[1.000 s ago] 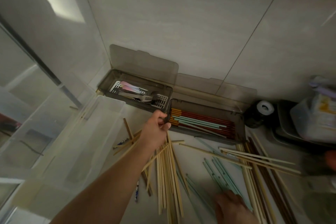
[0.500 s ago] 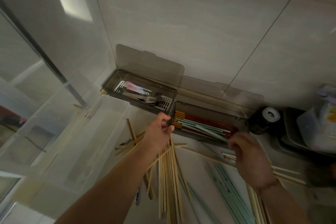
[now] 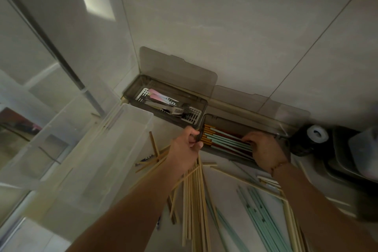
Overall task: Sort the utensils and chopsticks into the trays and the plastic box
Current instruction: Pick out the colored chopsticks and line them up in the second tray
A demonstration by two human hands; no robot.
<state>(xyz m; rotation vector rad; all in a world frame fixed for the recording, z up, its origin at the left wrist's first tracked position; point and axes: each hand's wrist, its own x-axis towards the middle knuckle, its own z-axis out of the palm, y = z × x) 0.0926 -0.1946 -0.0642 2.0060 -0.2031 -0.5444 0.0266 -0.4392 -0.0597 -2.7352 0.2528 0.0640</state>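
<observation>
Two smoky grey trays with raised lids stand against the tiled wall. The left tray [image 3: 201,106] holds forks and pastel-handled utensils [image 3: 163,101]. The right tray [image 3: 274,124] holds red, gold and mint chopsticks [image 3: 225,138]. My left hand [image 3: 185,149] grips the right tray's left end wall. My right hand [image 3: 263,149] is inside that tray, its curled fingers on the mint chopsticks there. A clear plastic box [image 3: 98,161] stands at the left. Loose bamboo chopsticks [image 3: 194,194] and mint chopsticks [image 3: 263,217] lie on the counter below my arms.
A black holder with a white tape roll [image 3: 317,135] stands right of the trays, beside a dark basin [image 3: 347,159] holding a pale container. A glass panel and metal rail [image 3: 51,43] run along the left.
My right hand rose from the loose chopsticks at the bottom, carried mint ones up, and now reaches into the right tray. My left hand stayed on the tray's left end.
</observation>
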